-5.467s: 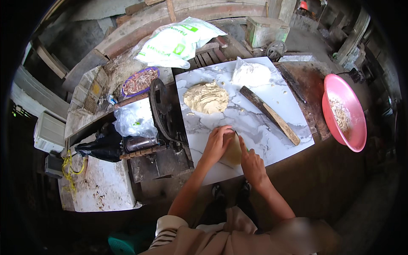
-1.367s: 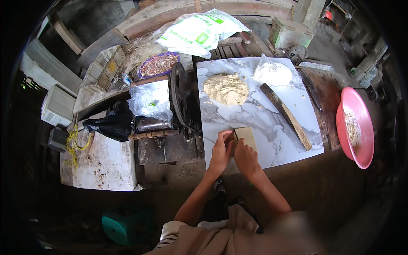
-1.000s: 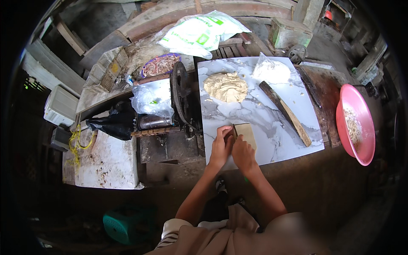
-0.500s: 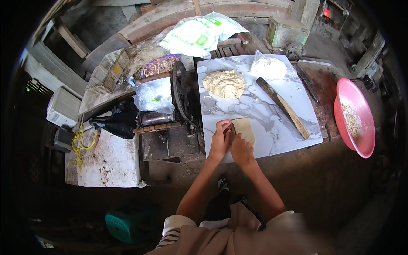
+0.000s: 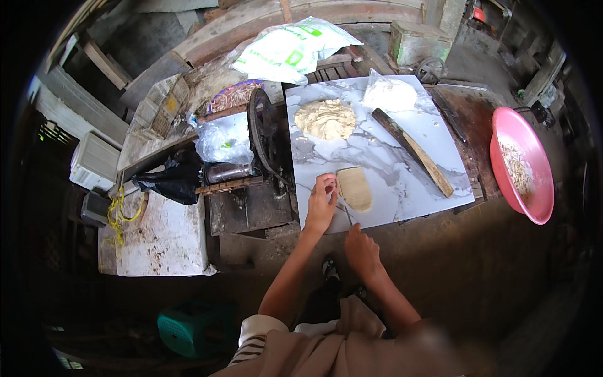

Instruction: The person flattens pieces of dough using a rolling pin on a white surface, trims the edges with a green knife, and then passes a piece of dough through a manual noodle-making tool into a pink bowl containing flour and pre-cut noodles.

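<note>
Right hand (image 5: 361, 250) has drawn back off the dough strip (image 5: 355, 188), fingers curled around a thin knife, while left fingertips (image 5: 328, 184) press together beside its long edge.

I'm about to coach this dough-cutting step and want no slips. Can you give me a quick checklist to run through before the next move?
1. Folded dough slab lies flat on the marbled board: ok.
2. Left hand steadies the slab's left edge: ok.
3. Right hand grips a thin blade: cannot tell, too small.
4. Left fingers away from the blade: cannot tell.
5. Rolling pin lies apart from the slab: ok.
6. Pink basin within reach on the right: ok.
</note>
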`<act>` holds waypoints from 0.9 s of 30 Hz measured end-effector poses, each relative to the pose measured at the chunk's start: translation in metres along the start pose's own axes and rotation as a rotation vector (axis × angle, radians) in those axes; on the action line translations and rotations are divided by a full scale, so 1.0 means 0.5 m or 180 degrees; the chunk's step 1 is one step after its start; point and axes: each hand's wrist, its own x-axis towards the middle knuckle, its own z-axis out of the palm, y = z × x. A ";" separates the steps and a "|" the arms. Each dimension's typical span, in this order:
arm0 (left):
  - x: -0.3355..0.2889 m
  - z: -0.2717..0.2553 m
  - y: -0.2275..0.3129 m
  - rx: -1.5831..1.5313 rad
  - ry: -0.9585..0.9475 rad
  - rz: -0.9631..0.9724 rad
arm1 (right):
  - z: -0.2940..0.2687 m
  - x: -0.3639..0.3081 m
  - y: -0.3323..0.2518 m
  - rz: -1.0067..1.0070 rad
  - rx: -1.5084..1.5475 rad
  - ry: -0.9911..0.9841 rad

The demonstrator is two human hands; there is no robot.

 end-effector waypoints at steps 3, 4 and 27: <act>0.012 -0.003 0.004 0.0383 0.0009 -0.0013 | -0.036 -0.002 0.023 0.0022 0.0033 0.0155; 0.016 -0.007 0.003 0.0570 -0.0013 0.0032 | -0.048 0.005 0.032 0.0049 0.0058 0.0391; 0.231 -0.015 0.016 -0.1180 0.0690 -0.0223 | -0.043 0.351 0.034 -0.0678 0.3465 0.0284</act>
